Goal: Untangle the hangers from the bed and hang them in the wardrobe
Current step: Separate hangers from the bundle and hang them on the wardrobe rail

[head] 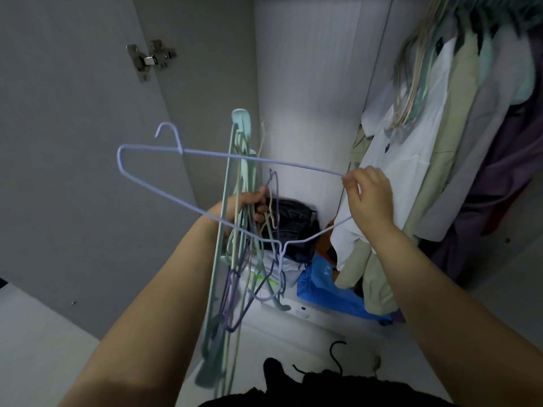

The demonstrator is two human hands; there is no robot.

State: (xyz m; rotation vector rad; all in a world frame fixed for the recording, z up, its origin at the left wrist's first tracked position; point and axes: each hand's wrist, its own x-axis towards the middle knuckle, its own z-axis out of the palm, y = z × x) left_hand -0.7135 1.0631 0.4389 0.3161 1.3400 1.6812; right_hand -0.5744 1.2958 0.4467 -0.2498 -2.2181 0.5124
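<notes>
Two hands worked at mid-frame before the open wardrobe (308, 83). The right hand (371, 195) pinched one end of a pale blue wire hanger (235, 155) between thumb and fingertips, and the hanger's long axis ran leftward and slightly upward from that pinch, its hook near the upper left of centre. A second blue wire ran from that hand down to centre frame; whether it was the same hanger could not be told. The left hand (249, 204) was curled round the bundle of hangers (235, 259), mint, cream and purple, which stood roughly upright through centre frame. The blue hanger crossed in front of that bundle, apparently caught in it, so freeing it probably called for drawing it rightward. Hung clothes (458, 113) filled the upper right, with other hangers already among them; the right hand was the nearer. Folded items and a blue bag (323, 286) lay below.
</notes>
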